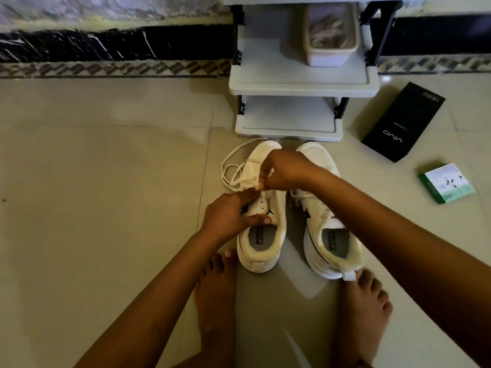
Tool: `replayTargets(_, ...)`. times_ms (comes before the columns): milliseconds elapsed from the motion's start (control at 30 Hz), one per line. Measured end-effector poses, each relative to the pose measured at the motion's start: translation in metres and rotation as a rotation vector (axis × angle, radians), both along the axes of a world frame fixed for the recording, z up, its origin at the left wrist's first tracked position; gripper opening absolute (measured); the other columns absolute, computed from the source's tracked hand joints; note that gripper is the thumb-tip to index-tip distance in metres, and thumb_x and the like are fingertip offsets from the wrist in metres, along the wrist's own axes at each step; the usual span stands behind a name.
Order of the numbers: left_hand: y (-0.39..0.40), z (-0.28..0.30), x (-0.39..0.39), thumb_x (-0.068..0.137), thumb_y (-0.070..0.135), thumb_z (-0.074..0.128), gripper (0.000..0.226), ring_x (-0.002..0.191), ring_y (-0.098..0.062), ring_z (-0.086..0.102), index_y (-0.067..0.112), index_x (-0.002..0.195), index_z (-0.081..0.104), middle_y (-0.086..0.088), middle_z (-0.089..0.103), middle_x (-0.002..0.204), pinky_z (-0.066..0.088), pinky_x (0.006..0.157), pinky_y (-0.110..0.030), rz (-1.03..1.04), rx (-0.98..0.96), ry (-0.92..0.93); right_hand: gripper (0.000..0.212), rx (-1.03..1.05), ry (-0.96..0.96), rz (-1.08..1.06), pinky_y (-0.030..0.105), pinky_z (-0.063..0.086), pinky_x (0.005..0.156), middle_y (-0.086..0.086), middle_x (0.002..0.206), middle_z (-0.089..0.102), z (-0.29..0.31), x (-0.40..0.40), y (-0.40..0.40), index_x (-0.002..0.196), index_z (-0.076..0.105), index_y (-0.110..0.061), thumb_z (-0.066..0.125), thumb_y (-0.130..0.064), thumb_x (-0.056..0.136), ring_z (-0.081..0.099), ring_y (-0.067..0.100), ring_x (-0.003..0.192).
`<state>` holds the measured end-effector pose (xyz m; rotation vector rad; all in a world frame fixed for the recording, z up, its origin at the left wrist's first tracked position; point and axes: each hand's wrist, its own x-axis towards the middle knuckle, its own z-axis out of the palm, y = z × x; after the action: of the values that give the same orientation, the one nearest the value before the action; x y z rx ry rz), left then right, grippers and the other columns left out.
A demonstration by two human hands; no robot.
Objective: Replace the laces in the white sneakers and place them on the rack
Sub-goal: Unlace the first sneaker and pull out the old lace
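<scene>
White sneakers (289, 208) upright before rack (303, 86)

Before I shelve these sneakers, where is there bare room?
The rack's lower shelf looks bare. The upper shelf is free left of the tub. Floor right of the rack is crowded by a black box and green box.

The single head-worn camera looked forward and steeply down from above the person's own forearms, close over the floor (106, 181) between the bare feet. Its wide lens (bending the edges) faced the rack (303, 83) against the wall (106, 43) at the top of the frame.
</scene>
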<state>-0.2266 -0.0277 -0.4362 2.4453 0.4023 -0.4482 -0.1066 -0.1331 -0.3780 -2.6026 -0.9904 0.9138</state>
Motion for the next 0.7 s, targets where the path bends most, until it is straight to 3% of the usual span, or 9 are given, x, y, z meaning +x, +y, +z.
replayTargets(100,0.0,0.001,-0.001,0.073,0.058,0.069,0.07,0.118,-0.012,0.054,0.035,0.136,0.047,0.009,0.057,0.132,0.036,0.082,-0.021,0.008,-0.009,-0.002,0.012,0.176,0.347,-0.112,0.02,0.042,0.069,-0.006,0.09,0.062,0.023,0.006,-0.004,0.097,0.067,-0.014,0.067,-0.018,0.085,0.053,0.004,0.08)
replayTargets(167,0.0,0.002,0.0,0.074,0.057,0.069,0.069,0.117,-0.013,0.054,0.035,0.135,0.047,0.008,0.058,0.131,0.036,0.081,-0.021,0.011,-0.022,-0.005,0.013,0.23,0.389,-0.151,0.018,0.041,0.069,-0.006,0.092,0.062,0.021,0.007,-0.006,0.097,0.066,-0.017,0.067,-0.017,0.085,0.053,0.002,0.078)
replayTargets(233,-0.001,0.003,-0.001,0.074,0.055,0.07,0.065,0.114,-0.013,0.056,0.035,0.133,0.049,0.008,0.06,0.127,0.035,0.078,-0.02,0.011,-0.032,-0.015,0.026,0.092,0.226,-0.083,0.025,0.044,0.081,-0.001,0.108,0.06,0.005,0.005,-0.005,0.109,0.064,-0.018,0.069,-0.022,0.084,0.055,0.012,0.095)
replayTargets(333,-0.001,0.002,0.0,0.075,0.054,0.069,0.064,0.113,-0.013,0.057,0.036,0.132,0.05,0.007,0.061,0.125,0.035,0.077,-0.02,0.0,-0.033,-0.023,0.042,-0.207,-0.134,-0.003,0.037,0.037,0.096,0.005,0.128,0.048,-0.021,-0.006,-0.002,0.125,0.057,-0.021,0.064,-0.031,0.085,0.04,0.027,0.122)
replayTargets(400,-0.001,0.002,0.0,0.075,0.054,0.069,0.065,0.115,-0.013,0.056,0.035,0.134,0.048,0.008,0.059,0.129,0.035,0.079,-0.02,-0.006,-0.025,-0.02,0.039,-0.213,-0.273,0.004,0.038,0.034,0.1,0.009,0.131,0.046,-0.028,-0.012,0.002,0.125,0.056,-0.016,0.06,-0.027,0.087,0.035,0.03,0.127)
replayTargets(500,-0.001,0.001,0.001,0.076,0.055,0.068,0.068,0.12,-0.013,0.053,0.035,0.137,0.045,0.008,0.056,0.133,0.034,0.081,-0.019,-0.008,-0.016,-0.004,0.03,-0.147,-0.378,0.035,0.034,0.039,0.093,0.011,0.124,0.055,-0.029,-0.012,0.004,0.117,0.06,-0.009,0.056,-0.019,0.089,0.044,0.029,0.12)
replayTargets(600,0.001,-0.001,0.0,0.074,0.057,0.068,0.07,0.119,-0.012,0.053,0.037,0.137,0.044,0.009,0.056,0.133,0.036,0.082,-0.021,-0.002,-0.011,0.002,0.025,-0.02,-0.201,-0.085,0.03,0.044,0.081,0.009,0.108,0.065,-0.019,-0.005,-0.002,0.105,0.067,-0.01,0.063,-0.027,0.087,0.058,0.025,0.104)
replayTargets(700,0.002,-0.003,0.0,0.073,0.06,0.067,0.071,0.119,-0.012,0.053,0.039,0.137,0.044,0.01,0.056,0.133,0.034,0.08,-0.02,0.005,0.0,0.007,0.014,0.315,0.277,-0.263,0.029,0.05,0.081,0.006,0.093,0.07,0.003,0.003,-0.01,0.086,0.071,-0.01,0.07,-0.023,0.082,0.064,0.016,0.089)
